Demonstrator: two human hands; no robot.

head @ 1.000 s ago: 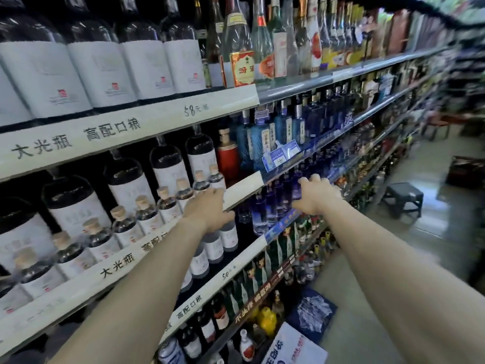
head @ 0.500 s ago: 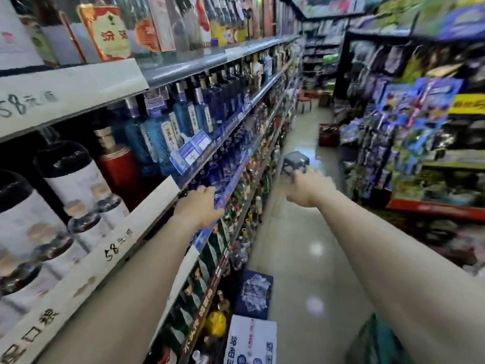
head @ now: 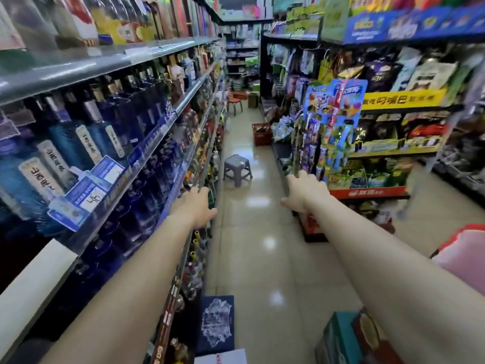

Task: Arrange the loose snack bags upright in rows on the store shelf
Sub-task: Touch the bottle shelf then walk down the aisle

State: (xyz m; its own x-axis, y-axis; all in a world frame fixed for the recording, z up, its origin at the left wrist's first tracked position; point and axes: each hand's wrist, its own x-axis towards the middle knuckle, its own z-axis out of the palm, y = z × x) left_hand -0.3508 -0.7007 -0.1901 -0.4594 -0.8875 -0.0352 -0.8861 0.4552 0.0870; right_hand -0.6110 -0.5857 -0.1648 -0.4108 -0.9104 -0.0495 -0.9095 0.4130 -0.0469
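Two bare arms are extended down a shop aisle. The left hand (head: 198, 206), centre-left of the frame, is held empty with fingers loosely spread beside the edge of the bottle shelf (head: 147, 143). The right hand (head: 301, 191), just right of centre, is also empty, fingers loosely curled, near a hanging-snack display stand (head: 333, 122). Snack bags (head: 420, 74) are seen on the shelves at upper right, too blurred to be counted. One yellow banner (head: 404, 99) with partly legible Chinese characters is noted. Blue bottles (head: 78, 137) fill the left; one price tag (head: 93, 199) reads "46". One grey stool (head: 237, 166) stands mid-aisle.
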